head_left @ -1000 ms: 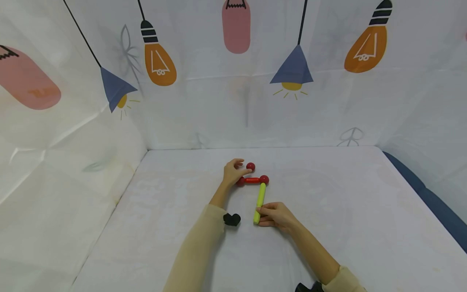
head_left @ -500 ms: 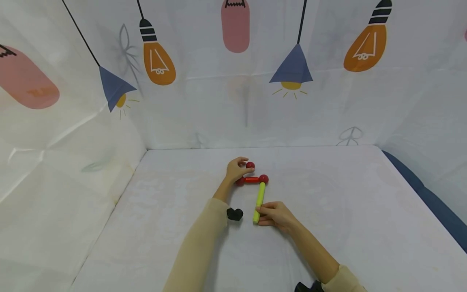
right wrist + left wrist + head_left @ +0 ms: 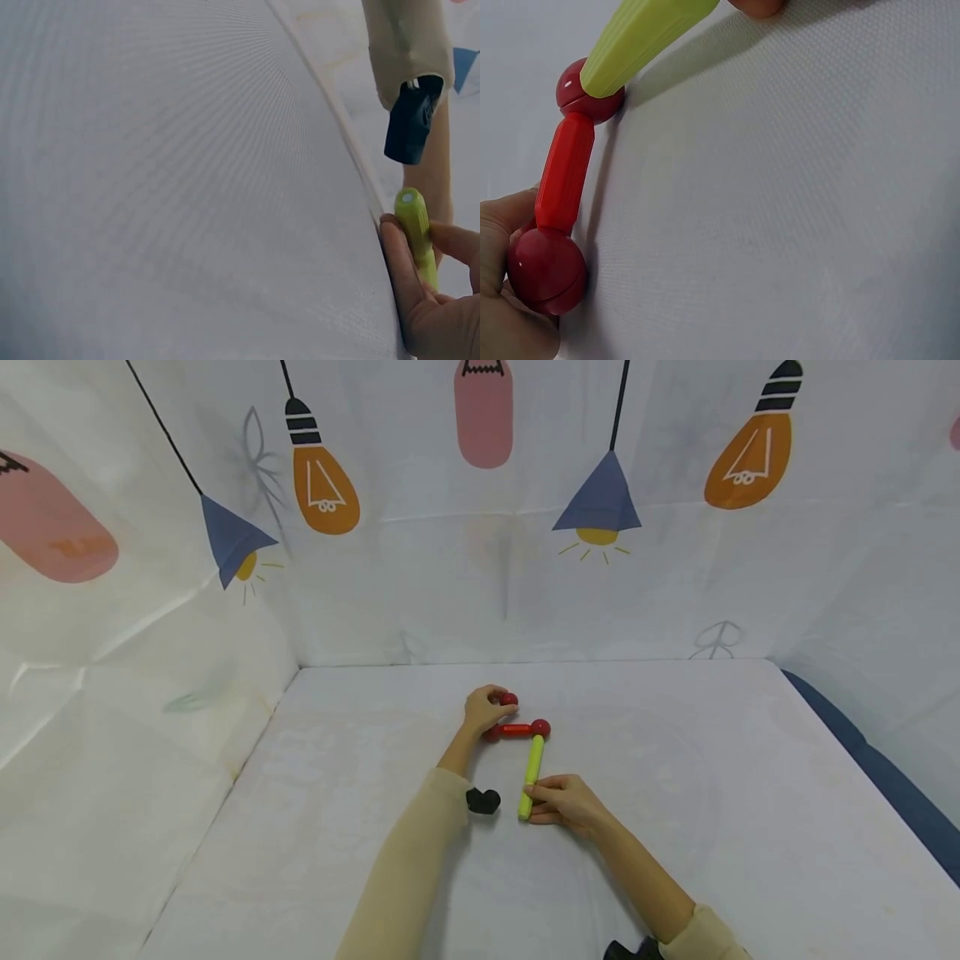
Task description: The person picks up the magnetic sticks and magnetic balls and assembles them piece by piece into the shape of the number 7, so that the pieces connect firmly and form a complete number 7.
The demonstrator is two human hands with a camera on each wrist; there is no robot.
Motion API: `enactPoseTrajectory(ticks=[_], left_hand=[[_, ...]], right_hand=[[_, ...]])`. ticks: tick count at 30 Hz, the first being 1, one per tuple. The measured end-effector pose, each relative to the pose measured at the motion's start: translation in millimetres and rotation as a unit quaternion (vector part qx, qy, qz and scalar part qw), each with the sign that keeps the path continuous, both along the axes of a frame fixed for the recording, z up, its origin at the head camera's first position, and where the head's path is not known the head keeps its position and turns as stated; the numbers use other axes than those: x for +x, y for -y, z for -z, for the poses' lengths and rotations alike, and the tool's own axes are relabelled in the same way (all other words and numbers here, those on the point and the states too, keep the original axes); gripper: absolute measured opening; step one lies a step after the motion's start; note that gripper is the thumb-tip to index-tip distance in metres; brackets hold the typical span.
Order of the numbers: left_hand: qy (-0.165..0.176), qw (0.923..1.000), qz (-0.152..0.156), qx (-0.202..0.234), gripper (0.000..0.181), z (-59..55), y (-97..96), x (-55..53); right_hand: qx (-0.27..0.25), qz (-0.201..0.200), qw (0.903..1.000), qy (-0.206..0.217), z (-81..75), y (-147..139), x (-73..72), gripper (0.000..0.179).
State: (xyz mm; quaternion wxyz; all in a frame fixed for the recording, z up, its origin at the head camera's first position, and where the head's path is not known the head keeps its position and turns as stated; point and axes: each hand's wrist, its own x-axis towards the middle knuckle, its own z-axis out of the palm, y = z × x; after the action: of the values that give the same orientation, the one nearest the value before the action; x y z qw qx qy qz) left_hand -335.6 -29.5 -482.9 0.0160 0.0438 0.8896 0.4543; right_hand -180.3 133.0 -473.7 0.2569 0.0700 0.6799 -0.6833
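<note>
In the head view my left hand (image 3: 483, 710) pinches a loose red ball (image 3: 509, 699) between thumb and fingers. Just below that hand, a short red rod (image 3: 516, 730) links two other red balls, the left one (image 3: 547, 271) beside my left hand (image 3: 506, 289) in the left wrist view. From the right-hand ball (image 3: 540, 727) a longer yellow-green rod (image 3: 532, 764) runs toward the person. My right hand (image 3: 566, 803) grips the near end of this rod, and the right wrist view shows the rod's tip (image 3: 409, 201) between thumb and fingers.
Everything lies on a white-covered table (image 3: 675, 793). White sheeting (image 3: 420, 585) printed with lamps and bulbs rises behind it and at the sides. A black wrist camera (image 3: 483, 801) sits at the left beige sleeve (image 3: 412, 860).
My left hand has moved slightly right and closed its fingers on the loose red ball, which has shifted a little left. My right hand keeps its hold on the yellow-green rod.
</note>
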Motion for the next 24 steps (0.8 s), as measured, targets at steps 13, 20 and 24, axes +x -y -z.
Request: enactPoseTrajectory(ticks=[13,20,24], left_hand=[[-0.035,0.9879,-0.066,0.135,0.038,9.4,24.1,14.2],[-0.028,0.9741,-0.098,0.202,0.038,11.6,43.9,29.6],[-0.011,0.9727,-0.098,0.210,0.040,10.7,51.3,40.5]], right_hand=[[-0.012,-0.010,0.9998,-0.015,1.9,1,0.1,0.044],[-0.015,-0.006,0.9998,-0.016,3.6,0,0.7,0.047],[-0.010,-0.002,0.9999,-0.012,4.2,-1,0.6,0.049]])
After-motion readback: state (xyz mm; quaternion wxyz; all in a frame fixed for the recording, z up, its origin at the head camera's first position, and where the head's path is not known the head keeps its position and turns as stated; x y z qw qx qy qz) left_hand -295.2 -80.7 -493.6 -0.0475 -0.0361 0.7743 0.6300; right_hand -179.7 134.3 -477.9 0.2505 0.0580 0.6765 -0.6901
